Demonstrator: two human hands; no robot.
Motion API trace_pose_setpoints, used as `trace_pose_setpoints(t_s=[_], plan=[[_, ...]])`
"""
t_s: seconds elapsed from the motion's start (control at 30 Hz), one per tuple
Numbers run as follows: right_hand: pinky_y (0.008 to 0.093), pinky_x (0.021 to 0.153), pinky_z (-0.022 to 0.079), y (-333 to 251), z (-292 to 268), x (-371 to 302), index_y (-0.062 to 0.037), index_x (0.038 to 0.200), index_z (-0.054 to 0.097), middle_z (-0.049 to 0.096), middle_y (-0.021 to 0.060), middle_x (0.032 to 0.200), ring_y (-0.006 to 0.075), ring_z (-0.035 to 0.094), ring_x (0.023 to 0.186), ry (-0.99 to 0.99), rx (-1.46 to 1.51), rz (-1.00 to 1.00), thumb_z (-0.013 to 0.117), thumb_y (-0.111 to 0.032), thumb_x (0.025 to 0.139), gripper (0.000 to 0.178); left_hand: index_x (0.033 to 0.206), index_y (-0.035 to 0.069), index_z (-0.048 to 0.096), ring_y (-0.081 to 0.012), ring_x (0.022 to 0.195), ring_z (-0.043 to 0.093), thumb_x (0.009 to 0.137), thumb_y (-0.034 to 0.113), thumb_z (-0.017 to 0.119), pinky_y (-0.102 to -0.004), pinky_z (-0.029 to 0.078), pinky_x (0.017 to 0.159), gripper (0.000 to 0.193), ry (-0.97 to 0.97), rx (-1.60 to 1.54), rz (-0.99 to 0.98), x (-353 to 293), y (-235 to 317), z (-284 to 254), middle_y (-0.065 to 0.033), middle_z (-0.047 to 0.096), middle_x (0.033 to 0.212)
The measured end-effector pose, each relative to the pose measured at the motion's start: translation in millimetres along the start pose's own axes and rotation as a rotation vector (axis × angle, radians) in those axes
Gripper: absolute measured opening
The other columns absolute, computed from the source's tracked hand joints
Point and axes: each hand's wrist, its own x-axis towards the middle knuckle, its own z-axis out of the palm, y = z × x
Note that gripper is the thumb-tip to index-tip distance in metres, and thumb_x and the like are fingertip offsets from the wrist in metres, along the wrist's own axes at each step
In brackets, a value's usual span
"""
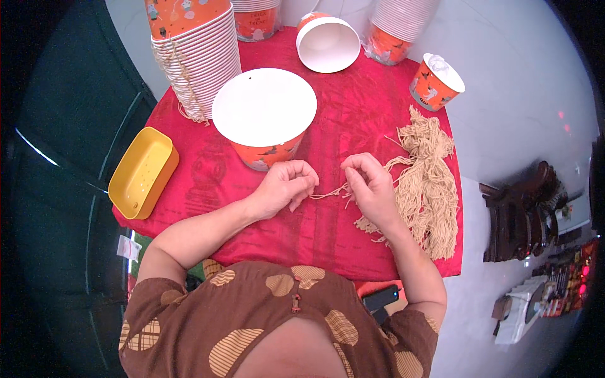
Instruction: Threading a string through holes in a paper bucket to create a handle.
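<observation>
Beige cord [328, 193] is apparently pinched by the left grip [285, 187], stretched rightward toward the right grip [373, 189], pressed together nearer the yarn hank [432, 201].

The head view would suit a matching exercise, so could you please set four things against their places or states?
Things
1. Yellow tray
2. Beige string bundle
3. Large orange bucket in front
4. Middle bucket at the back

Places or states
A. Mostly right of the right hand
B. Lying on its side
C. Left end of the red cloth
D. Just beyond the left hand

Pairs: 1-C; 2-A; 3-D; 4-B
</observation>
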Motion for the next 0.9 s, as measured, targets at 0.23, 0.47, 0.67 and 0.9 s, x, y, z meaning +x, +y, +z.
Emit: trace_pose_setpoints(t_s=[0.23,0.47,0.67,0.9], plan=[[0.0414,0.077,0.049,6.9,7.9,-1.3,0.0013,0.088,0.061,0.059,0.0164,0.091,0.0349,0.059,0.087,-0.088,-0.315,-0.325,0.062,0.002,0.081,0.006,0.096,0.002,0.058,-0.0057,0.064,0.049,0.096,0.004,0.048,-0.0212,0.042,0.055,0.011,0.213,0.324,0.237,2.4,-12.6,2.8,-0.0011,0.057,0.082],[0.0418,0.084,0.047,16.9,-0.1,-2.4,0.0008,0.090,0.062,0.057,0.0166,0.094,0.0343,0.056,0.094,-0.117,-0.519,-0.301,0.063,0.001,0.080,0.010,0.098,-0.001,0.057,-0.0232,0.080,0.059,0.080,0.006,0.063,-0.0342,0.050,0.070,0.020,0.072,0.988,0.376,-6.7,17.4,13.0,-0.0116,0.054,0.092],[0.0422,0.084,0.046,17.4,-4.2,-6.6,0.0003,0.089,0.061,0.056,0.0163,0.094,0.0335,0.054,0.093,-0.186,-0.558,-0.274,0.063,-0.001,0.080,0.009,0.093,0.002,0.059,-0.0287,0.082,0.061,0.078,0.009,0.071,-0.0393,0.050,0.067,0.021,-0.124,1.267,0.398,-3.8,4.7,9.3,-0.0117,0.054,0.098],[0.0420,0.076,0.047,29.6,-10.2,-9.3,-0.0006,0.087,0.054,0.056,0.0161,0.090,0.0357,0.056,0.088,-0.186,-0.619,-0.311,0.062,-0.004,0.083,0.010,0.084,0.000,0.060,-0.0213,0.077,0.059,0.084,0.005,0.064,-0.0326,0.047,0.069,0.006,-0.105,0.844,0.270,0.7,1.7,2.4,-0.0085,0.056,0.086]])
